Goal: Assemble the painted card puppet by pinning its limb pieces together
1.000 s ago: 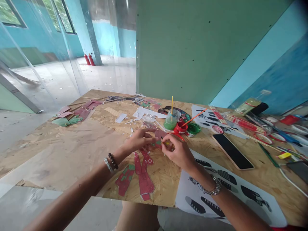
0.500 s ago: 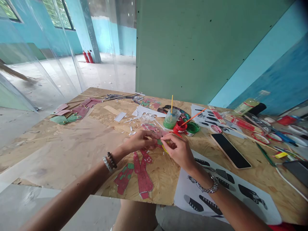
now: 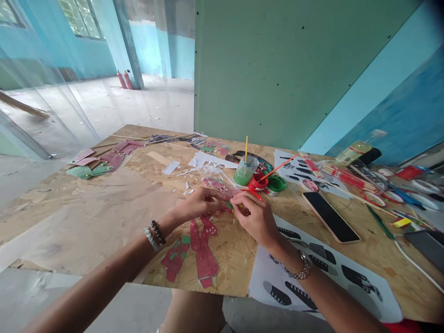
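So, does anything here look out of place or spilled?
Mostly untidy: white paper scraps lie scattered on the wooden tabletop beyond the left hand. The bottle at the right appears to lean, though lens distortion may explain that. No clear spill shows.

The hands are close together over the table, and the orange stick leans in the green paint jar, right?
No: in the head view, the orange stick leans in the red jar. The left hand and right hand are close together over the table.

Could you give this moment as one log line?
left hand: at pink-green piece | right hand: pinched against it | nearby: red jar, green jar
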A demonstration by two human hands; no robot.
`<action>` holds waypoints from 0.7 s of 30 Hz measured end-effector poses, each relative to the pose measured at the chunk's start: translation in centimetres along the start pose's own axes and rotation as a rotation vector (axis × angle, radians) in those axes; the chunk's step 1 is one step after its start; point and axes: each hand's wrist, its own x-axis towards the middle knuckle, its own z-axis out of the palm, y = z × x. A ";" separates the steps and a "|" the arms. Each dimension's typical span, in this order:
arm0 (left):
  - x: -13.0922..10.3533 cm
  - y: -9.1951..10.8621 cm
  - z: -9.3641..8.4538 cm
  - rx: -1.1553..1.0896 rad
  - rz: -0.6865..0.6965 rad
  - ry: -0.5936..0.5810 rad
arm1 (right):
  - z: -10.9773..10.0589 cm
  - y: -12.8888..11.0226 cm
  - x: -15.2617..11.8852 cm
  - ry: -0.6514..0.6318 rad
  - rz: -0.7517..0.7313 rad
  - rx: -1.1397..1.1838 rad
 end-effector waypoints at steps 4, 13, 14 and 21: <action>-0.2 0.4 0.2 -0.024 -0.011 0.010 | -0.1 -0.1 0.1 -0.006 -0.023 0.002; 0.0 0.2 -0.1 -0.084 -0.014 0.051 | -0.3 -0.3 0.3 -0.061 0.061 0.095; 0.1 0.1 -0.1 -0.081 -0.012 0.051 | -0.2 -0.2 0.3 -0.060 0.065 0.087; -0.7 0.9 -0.8 0.113 0.189 0.015 | 0.1 0.3 0.3 0.064 0.073 0.106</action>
